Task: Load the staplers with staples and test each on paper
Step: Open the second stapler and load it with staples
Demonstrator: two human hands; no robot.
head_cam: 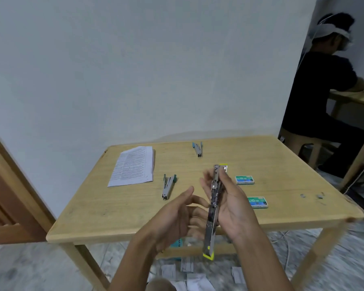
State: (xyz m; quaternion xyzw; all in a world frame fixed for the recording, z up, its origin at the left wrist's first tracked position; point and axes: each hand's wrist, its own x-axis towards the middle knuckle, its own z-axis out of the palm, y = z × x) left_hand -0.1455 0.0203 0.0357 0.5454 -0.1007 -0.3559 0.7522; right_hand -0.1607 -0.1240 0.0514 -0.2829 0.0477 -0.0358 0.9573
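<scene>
stapler (213,208) swung open, yellow trim, gripped in right hand (229,206) over table (97,206) edge | left hand (177,215) loose, empty | two staplers (168,185) (198,149) on table, staple boxes (244,179) (257,202), paper (132,165) unused | est: loading early, tests pending

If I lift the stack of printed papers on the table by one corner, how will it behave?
The stack of printed papers would probably droop, since the sheets look thin. The sheets may fan apart, because no staple or clip is visible. It probably slides easily on the smooth wooden table.
</scene>
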